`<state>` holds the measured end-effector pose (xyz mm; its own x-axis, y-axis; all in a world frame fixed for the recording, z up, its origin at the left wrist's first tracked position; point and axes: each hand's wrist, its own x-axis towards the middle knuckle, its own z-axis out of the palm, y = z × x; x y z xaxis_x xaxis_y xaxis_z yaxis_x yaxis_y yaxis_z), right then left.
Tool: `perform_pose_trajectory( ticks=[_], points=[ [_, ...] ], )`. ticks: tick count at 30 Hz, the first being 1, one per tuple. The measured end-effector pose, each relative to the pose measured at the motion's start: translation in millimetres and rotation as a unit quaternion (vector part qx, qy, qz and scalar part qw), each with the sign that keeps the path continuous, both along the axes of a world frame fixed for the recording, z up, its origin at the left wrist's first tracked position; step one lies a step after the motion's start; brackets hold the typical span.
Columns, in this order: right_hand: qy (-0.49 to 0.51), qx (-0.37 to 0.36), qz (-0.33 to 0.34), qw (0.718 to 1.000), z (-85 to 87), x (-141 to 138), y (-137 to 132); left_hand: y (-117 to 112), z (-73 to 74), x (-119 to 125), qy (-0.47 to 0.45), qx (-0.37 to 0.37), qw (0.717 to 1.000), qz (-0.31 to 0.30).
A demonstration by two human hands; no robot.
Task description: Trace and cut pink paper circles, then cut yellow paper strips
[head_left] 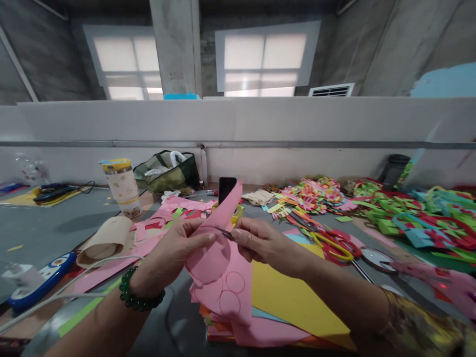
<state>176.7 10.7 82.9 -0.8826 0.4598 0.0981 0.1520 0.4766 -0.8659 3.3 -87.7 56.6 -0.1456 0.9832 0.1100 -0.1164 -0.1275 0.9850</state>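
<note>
My left hand (pixel 189 243), with a green bead bracelet (pixel 141 292) at the wrist, pinches a sheet of pink paper (pixel 210 260) between thumb and fingers. A curved outline is drawn on that sheet. My right hand (pixel 256 240) is closed around small scissors (pixel 225 233); their dark blades meet the paper's edge close to my left thumb. The scissors' handles are mostly hidden by my fingers. Beneath both hands lies a pink sheet with drawn circles (pixel 235 282), on a stack of coloured sheets with a yellow sheet (pixel 293 292) to the right.
A phone (pixel 226 188) stands behind my hands. To the left are a tumbler (pixel 122 186), a cardboard roll (pixel 106 240) and a white cable (pixel 74 287). Red and yellow scissors (pixel 334 248), a pink glue gun (pixel 439 280) and piles of paper pieces (pixel 314 193) lie right.
</note>
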Motion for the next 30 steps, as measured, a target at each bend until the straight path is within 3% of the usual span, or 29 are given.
perform_pose_trajectory(
  ticks=[12,30],
  points=[
    [-0.023,0.051,-0.013,0.998,-1.3,-0.1,-0.4,3.6,-1.7,-4.3,0.018,0.001,0.998,-0.062],
    [-0.042,0.056,-0.016,0.997,-8.9,-0.8,-1.7,5.8,2.0,2.3,0.032,-0.029,0.996,-0.076]
  ],
)
